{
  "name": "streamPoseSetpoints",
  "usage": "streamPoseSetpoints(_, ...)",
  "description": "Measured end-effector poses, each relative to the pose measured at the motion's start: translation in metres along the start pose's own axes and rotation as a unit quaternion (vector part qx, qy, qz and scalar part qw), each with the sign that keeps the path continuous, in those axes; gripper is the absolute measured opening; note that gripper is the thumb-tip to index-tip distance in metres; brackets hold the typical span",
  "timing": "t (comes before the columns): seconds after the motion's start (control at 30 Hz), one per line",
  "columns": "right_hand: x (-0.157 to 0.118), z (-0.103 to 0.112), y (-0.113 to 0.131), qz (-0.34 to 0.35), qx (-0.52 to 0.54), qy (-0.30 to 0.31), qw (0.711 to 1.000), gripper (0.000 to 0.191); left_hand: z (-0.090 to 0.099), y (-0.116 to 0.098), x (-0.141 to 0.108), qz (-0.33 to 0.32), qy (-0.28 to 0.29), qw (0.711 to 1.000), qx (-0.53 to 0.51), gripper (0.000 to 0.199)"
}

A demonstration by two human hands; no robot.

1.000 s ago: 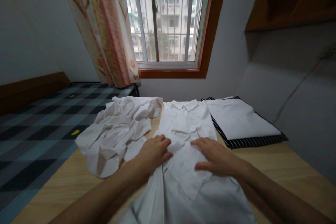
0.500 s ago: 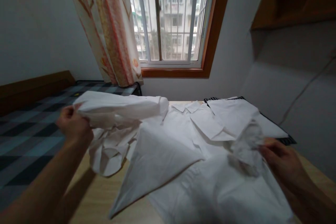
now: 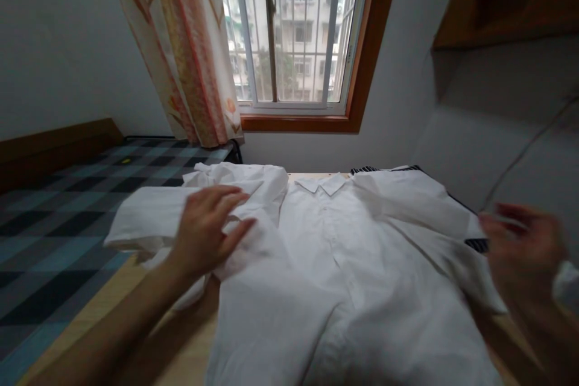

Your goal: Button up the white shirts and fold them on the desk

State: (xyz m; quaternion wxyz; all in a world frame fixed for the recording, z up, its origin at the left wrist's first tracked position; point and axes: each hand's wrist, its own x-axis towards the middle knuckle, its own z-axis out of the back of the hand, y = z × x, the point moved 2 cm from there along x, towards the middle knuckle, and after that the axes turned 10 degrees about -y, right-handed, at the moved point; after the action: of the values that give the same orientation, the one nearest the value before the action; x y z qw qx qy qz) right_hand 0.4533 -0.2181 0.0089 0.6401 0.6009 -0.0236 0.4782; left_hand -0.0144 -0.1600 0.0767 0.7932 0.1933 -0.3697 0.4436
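Note:
A white collared shirt (image 3: 312,253) lies front up across the table, its collar pointing toward the window and its lower part rumpled near me. My left hand (image 3: 210,223) is over the shirt's left side, fingers spread and gripping nothing; whether it touches the cloth I cannot tell. At the right, my right hand (image 3: 525,247) is curled and blurred by motion at the end of the right sleeve (image 3: 420,205), which stretches out from the shoulder. A bit of white cloth shows beyond that hand. The left sleeve (image 3: 149,217) lies bunched past the table's left edge.
Beside the wooden table (image 3: 99,325), on the left, stands a bed with a checked cover (image 3: 58,217). Dark striped cloth (image 3: 477,245) shows under the white cloth at right. A curtain (image 3: 185,54) hangs by the window, and a wooden shelf (image 3: 506,6) juts out upper right.
My left hand has let go of the raised white cloth and moved right over the shirt. My right hand has moved right and up, drawing the sleeve out. The shirt front has flattened.

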Motion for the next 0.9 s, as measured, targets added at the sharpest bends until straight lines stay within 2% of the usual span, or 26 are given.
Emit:
streamPoseSetpoints(0.03,-0.004,-0.017,0.013,0.056,-0.037,-0.001,0.998,0.041,-0.013,-0.022,-0.001,-0.057,0.079,0.995,-0.033,0.043)
streamPoseSetpoints(0.07,-0.011,-0.038,0.027,0.134,-0.069,0.056,0.987,0.039,-0.026,-0.042,-0.004,-0.097,0.143,0.983,-0.056,0.051)
streamPoseSetpoints(0.1,-0.021,-0.061,0.038,0.192,-0.085,0.144,0.967,0.040,-0.041,-0.059,-0.009,-0.117,0.205,0.969,-0.072,0.058)
streamPoseSetpoints(0.13,-0.031,-0.083,0.046,0.214,-0.105,0.204,0.949,0.044,-0.055,-0.071,-0.016,-0.130,0.252,0.955,-0.083,0.061)
streamPoseSetpoints(0.23,-0.060,-0.136,0.057,0.187,-0.214,0.307,0.909,0.047,-0.090,-0.087,-0.037,-0.123,0.315,0.938,-0.082,0.057)
streamPoseSetpoints(0.33,-0.080,-0.164,0.062,0.192,-0.295,0.341,0.872,0.037,-0.106,-0.081,-0.051,-0.113,0.336,0.931,-0.085,0.045)
streamPoseSetpoints(0.4,-0.086,-0.172,0.065,0.197,-0.302,0.352,0.863,0.022,-0.108,-0.076,-0.056,-0.126,0.352,0.923,-0.094,0.041)
streamPoseSetpoints(0.5,-0.090,-0.175,0.068,0.172,-0.244,0.351,0.887,0.014,-0.103,-0.070,-0.057,-0.141,0.364,0.916,-0.091,0.040)
streamPoseSetpoints(0.6,-0.094,-0.170,0.070,0.158,-0.112,0.319,0.928,0.015,-0.101,-0.067,-0.049,-0.093,0.392,0.914,-0.040,0.035)
streamPoseSetpoints(0.7,-0.100,-0.162,0.071,0.177,-0.010,0.293,0.939,0.017,-0.107,-0.066,-0.023,-0.047,0.453,0.890,-0.023,0.026)
streamPoseSetpoints(0.77,-0.106,-0.158,0.074,0.201,0.001,0.291,0.935,0.016,-0.119,-0.067,0.005,-0.008,0.461,0.885,-0.062,0.025)
streamPoseSetpoints(0.9,-0.121,-0.158,0.079,0.256,-0.050,0.357,0.897,0.011,-0.164,-0.064,0.054,0.168,0.358,0.904,-0.164,0.026)
